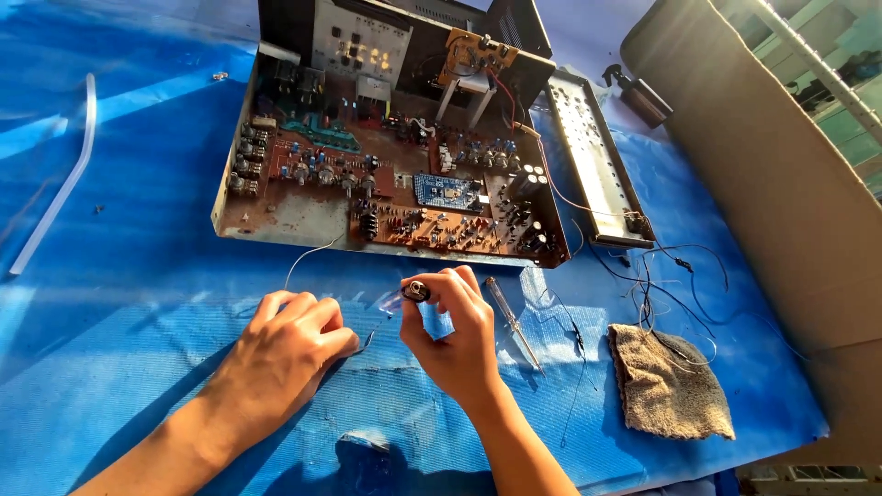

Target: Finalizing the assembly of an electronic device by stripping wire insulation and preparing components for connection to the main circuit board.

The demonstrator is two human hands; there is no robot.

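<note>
My right hand [455,331] pinches a small dark part [415,291] just below the open chassis [386,184]; my left hand [289,340], curled, pins its thin wire [308,255], which I judge could snap if tugged

Grey rag [669,383] right; white strip [64,179] left; blue tarp [138,276] beneath.

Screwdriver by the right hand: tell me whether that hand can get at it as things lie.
Probably yes: the screwdriver lies bare on the blue sheet just beside the right hand, though those fingers already grip a small dark part.
</note>
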